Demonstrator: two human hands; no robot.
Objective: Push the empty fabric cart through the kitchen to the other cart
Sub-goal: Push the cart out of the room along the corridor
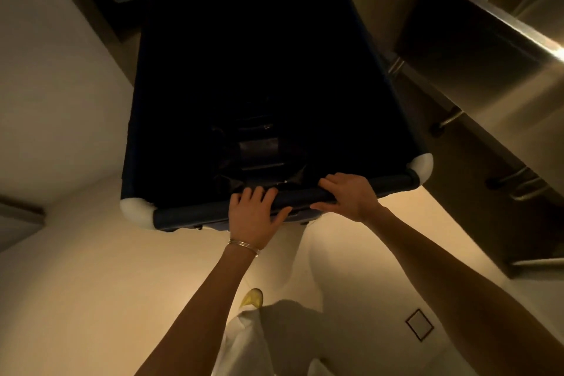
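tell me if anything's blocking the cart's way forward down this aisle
Nothing visible blocks it. Both the left hand and right hand grip the near rail of the fabric cart. The steel counter runs close along its right side. The other cart isn't in view.

1. The scene is seen from one camera only, worn on the person's head.
2. It is pointed forward and steeply down, so the floor point(91, 299) is seen below.
3. Both arms are seen reaching out from the bottom edge, so the left hand point(254, 217) and right hand point(351, 195) are close.
4. The fabric cart point(268, 76) is looked into from above.
5. The view is wide, so the steel counter point(500, 49) at the right looks bent.
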